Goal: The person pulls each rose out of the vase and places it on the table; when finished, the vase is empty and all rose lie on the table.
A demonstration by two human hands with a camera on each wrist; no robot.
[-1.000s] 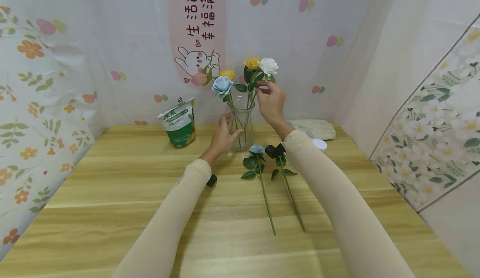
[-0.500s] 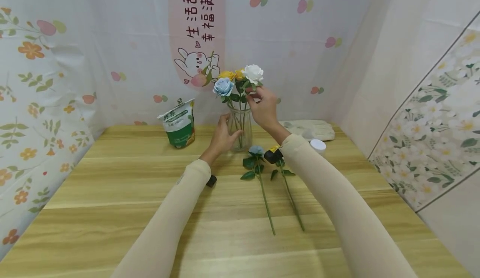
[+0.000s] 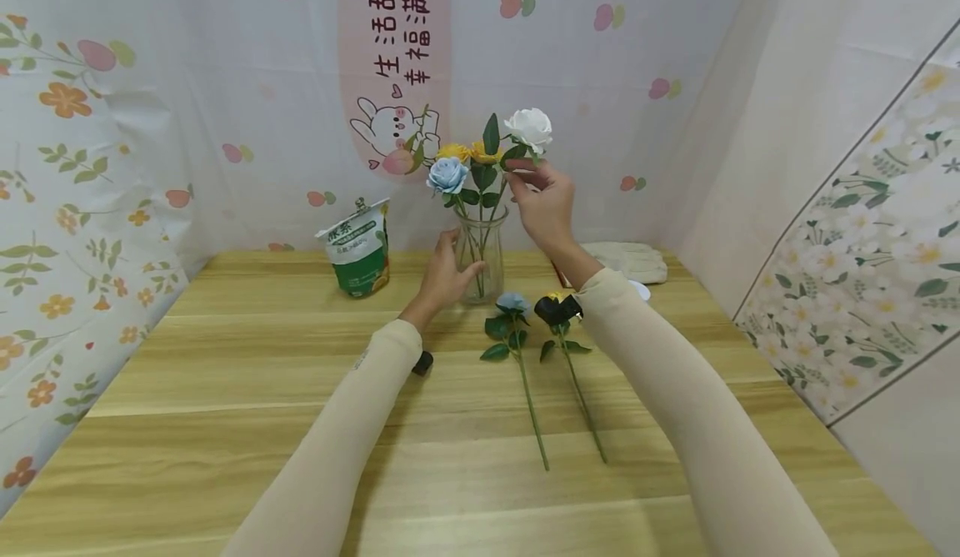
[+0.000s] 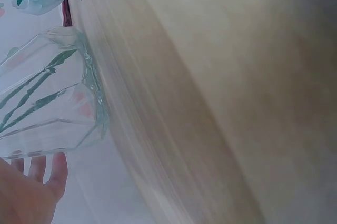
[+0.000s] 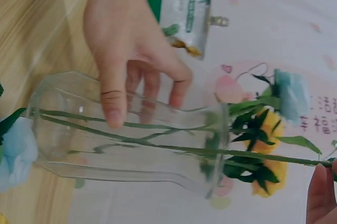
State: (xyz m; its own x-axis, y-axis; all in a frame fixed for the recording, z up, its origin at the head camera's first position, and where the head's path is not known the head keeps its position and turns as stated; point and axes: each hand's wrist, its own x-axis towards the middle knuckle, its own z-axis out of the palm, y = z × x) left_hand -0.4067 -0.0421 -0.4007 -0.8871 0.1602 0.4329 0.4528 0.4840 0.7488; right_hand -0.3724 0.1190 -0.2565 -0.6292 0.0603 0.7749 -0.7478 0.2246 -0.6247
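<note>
My left hand [image 3: 441, 275] grips the clear glass vase [image 3: 492, 272] from its left side, thumb in front and fingers behind, as the right wrist view shows. A white rose [image 3: 530, 128] stands above the vase's right side. My right hand [image 3: 547, 207] pinches its stem [image 5: 274, 156] just below the bloom, and the stem runs down inside the glass. Also in the vase are a blue rose [image 3: 447, 175] and two yellow roses [image 3: 486, 153]. On the table in front lie another blue rose [image 3: 513, 302] and a yellow rose [image 3: 557, 296], the latter partly hidden by the right wrist camera.
A green and white pouch [image 3: 362, 261] with a clip on top stands left of the vase on the wooden table [image 3: 247, 424]. Behind my right forearm lie a folded white cloth item [image 3: 630, 260] and a white round lid [image 3: 641, 289]. A printed curtain [image 3: 262, 107] hangs behind.
My right hand first brought the white rose left and lower, then moved back right and up with it. A yellow rose in the vase settled left and lower. My left hand stayed on the vase.
</note>
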